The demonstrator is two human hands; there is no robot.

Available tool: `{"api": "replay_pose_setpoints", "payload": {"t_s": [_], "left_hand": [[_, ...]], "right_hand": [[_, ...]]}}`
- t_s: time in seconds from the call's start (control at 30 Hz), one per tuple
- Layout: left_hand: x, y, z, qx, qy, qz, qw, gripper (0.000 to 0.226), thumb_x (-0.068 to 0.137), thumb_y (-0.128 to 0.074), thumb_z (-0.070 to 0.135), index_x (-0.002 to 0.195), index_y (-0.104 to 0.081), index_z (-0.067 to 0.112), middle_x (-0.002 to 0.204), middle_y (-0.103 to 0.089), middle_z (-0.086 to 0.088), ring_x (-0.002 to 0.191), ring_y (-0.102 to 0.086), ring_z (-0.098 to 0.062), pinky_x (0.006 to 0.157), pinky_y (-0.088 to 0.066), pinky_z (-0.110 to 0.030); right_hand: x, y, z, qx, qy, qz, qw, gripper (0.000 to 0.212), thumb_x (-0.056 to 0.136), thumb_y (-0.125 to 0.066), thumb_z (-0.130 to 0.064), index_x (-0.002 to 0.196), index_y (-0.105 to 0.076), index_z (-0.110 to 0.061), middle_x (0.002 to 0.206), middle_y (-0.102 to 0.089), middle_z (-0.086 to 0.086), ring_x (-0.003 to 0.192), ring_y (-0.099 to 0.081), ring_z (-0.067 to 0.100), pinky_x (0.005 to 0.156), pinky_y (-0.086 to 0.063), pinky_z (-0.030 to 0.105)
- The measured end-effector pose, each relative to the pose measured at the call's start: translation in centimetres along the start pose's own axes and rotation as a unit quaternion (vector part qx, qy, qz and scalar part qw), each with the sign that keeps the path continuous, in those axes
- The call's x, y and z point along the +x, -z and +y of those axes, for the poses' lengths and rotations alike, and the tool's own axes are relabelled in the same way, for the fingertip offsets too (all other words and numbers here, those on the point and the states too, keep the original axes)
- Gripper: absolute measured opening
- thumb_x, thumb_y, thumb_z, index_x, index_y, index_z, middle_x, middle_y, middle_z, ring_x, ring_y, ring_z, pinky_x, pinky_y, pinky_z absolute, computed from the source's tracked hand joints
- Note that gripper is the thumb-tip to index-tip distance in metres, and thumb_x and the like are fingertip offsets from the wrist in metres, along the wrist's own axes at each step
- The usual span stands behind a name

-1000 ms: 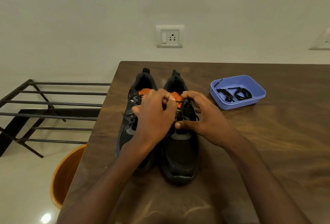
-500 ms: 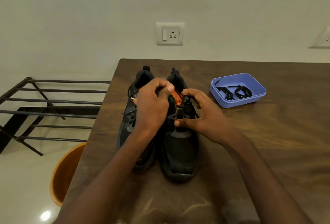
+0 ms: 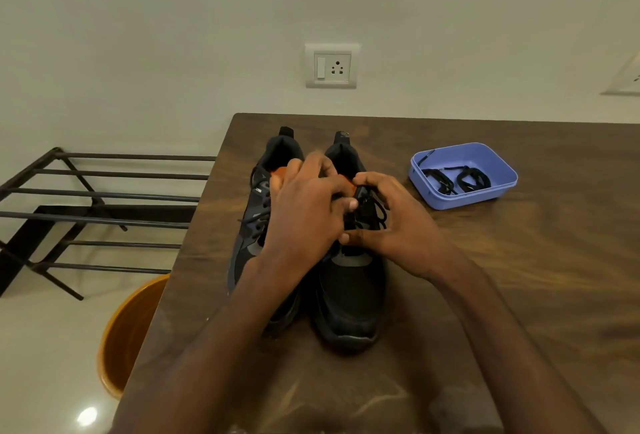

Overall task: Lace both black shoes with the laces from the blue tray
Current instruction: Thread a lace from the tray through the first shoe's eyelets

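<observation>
Two black shoes stand side by side on the brown table, toes toward me. The left shoe (image 3: pixel 254 236) has a black lace through its eyelets and an orange tongue. Over the right shoe (image 3: pixel 349 295) both my hands meet at the eyelets. My left hand (image 3: pixel 304 212) curls over the tongue area and pinches the black lace. My right hand (image 3: pixel 394 222) grips the shoe's right eyelet flap, with thumb and fingers around a lace loop (image 3: pixel 379 213). The blue tray (image 3: pixel 498 170) at the right holds two coiled black laces (image 3: pixel 457 180).
The table (image 3: pixel 485 277) ends at its left edge beside the shoes. Below it stand an orange bucket (image 3: pixel 121 333) and a black metal rack (image 3: pixel 86 198). A wall socket (image 3: pixel 331 66) sits on the wall behind the table.
My left hand has shifted slightly away from me and to the right over the right shoe's tongue. My right hand has stayed on the eyelet flap.
</observation>
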State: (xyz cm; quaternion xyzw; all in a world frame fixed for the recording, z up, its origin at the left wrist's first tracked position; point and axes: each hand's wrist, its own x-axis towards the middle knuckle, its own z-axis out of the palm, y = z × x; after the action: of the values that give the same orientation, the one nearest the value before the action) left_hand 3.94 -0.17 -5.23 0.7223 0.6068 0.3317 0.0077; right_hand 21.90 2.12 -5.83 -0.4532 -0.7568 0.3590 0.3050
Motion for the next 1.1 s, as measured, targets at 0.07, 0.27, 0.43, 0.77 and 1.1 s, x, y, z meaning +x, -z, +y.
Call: {"api": "replay_pose_setpoints", "payload": {"t_s": [0.07,0.27,0.43,0.77,1.1], "left_hand": [[0.3,0.1,-0.1,-0.085,0.031,0.038,0.995,0.007,0.091,-0.073,0.024,0.093,-0.076,0.030,0.109,-0.060,0.011,0.109,-0.051,-0.011,0.095,-0.044,-0.049],[1.6,3.7,1.2,-0.560,0.182,0.090,0.803,0.021,0.113,-0.035,0.014,0.103,-0.053,0.008,0.083,-0.065,-0.007,0.075,-0.065,-0.017,0.058,-0.045,-0.021],[0.6,1.5,-0.8,-0.119,-0.029,0.004,0.992,0.021,0.096,-0.070,0.015,0.116,-0.068,0.016,0.104,-0.052,0.004,0.091,-0.052,-0.009,0.080,-0.046,-0.019],[1.2,1.7,0.1,-0.303,0.172,0.105,0.931,0.016,0.106,-0.051,0.013,0.100,-0.065,0.017,0.095,-0.073,0.004,0.092,-0.069,-0.010,0.086,-0.057,-0.027],[-0.6,5.3,-1.8,-0.186,0.080,-0.043,0.978,0.032,0.100,-0.062,0.024,0.069,-0.063,0.017,0.056,-0.059,0.001,0.051,-0.059,-0.016,0.055,-0.049,-0.027]], "right_hand": [[0.0,0.1,0.0,-0.004,-0.006,0.000,1.000,0.090,0.070,-0.094,-0.031,0.146,-0.047,-0.024,0.143,-0.048,-0.009,0.130,-0.050,0.006,0.103,-0.046,0.018],[-0.2,0.3,-0.2,0.001,-0.018,-0.007,1.000,0.088,0.070,-0.094,-0.030,0.144,-0.047,-0.028,0.144,-0.048,-0.011,0.131,-0.048,0.003,0.099,-0.039,0.007],[-0.2,0.2,-0.3,0.000,-0.016,-0.001,1.000,0.089,0.070,-0.094,-0.028,0.145,-0.047,-0.025,0.143,-0.048,-0.011,0.130,-0.048,0.001,0.094,-0.038,0.001],[-0.3,0.4,-0.4,0.015,-0.029,-0.007,0.999,0.085,0.069,-0.095,-0.028,0.140,-0.048,-0.028,0.141,-0.049,-0.012,0.125,-0.048,-0.004,0.092,-0.038,-0.001],[-0.2,0.3,-0.5,-0.020,-0.015,-0.016,1.000,0.078,0.077,-0.089,-0.030,0.142,-0.048,-0.028,0.141,-0.049,-0.012,0.126,-0.049,-0.001,0.094,-0.038,0.000]]}}
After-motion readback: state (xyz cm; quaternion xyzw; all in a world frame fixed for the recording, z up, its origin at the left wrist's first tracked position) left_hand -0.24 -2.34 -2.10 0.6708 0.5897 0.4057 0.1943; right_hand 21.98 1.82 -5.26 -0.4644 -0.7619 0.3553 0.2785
